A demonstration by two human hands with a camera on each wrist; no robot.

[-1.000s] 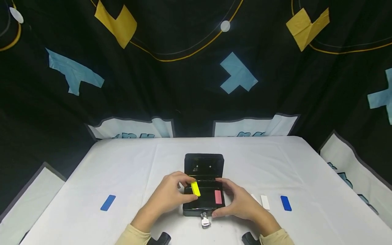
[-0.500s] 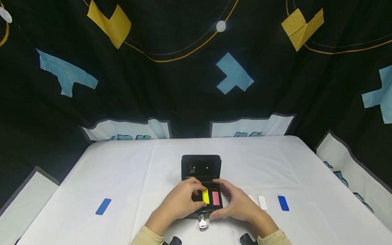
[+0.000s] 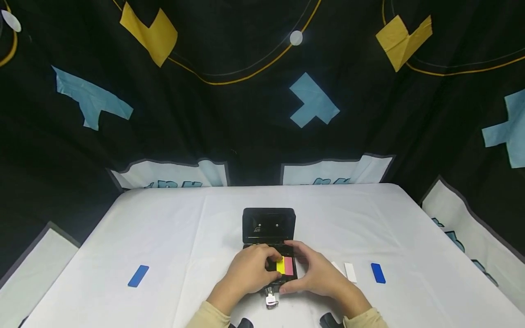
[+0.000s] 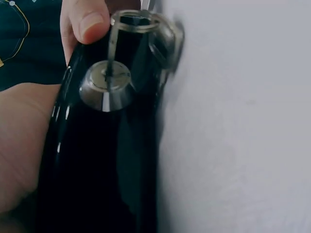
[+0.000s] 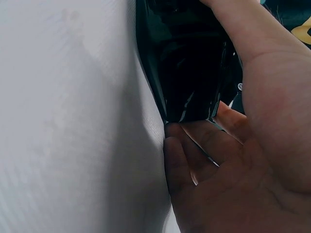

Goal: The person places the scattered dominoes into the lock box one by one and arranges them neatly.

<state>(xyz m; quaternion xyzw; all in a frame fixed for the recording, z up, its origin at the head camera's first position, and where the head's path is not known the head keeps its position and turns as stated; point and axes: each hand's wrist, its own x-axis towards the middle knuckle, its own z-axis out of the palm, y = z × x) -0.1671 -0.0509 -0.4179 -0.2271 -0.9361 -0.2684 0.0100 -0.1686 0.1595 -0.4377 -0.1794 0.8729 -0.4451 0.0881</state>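
Backdrop: a black curtain (image 3: 229,132) with yellow and pale blue shapes hangs behind a table (image 3: 172,228) covered in white cloth.
Black box: the box (image 4: 92,160) sits on the cloth, its lid (image 3: 268,221) raised at the back.
Lock: a round metal lock (image 4: 107,85) on the front wall holds a key with a ring attached.
Left hand: the hand (image 3: 251,269) reaches over the box; thumb and forefinger are bent to a narrow gap, pinching the yellow block by its near and far ends.
Yellow block: the block (image 3: 280,266) is inside the box, alongside the pink block (image 3: 289,266), no gap showing.
Right hand: the hand (image 3: 317,272) is spread wide around the box's right side, thumb at the front, fingers farther back, gripping it.
Left of the box: one blue block (image 3: 138,276).
Right of the box: a white block (image 3: 350,272), another partly hidden, then a second blue block (image 3: 378,273).
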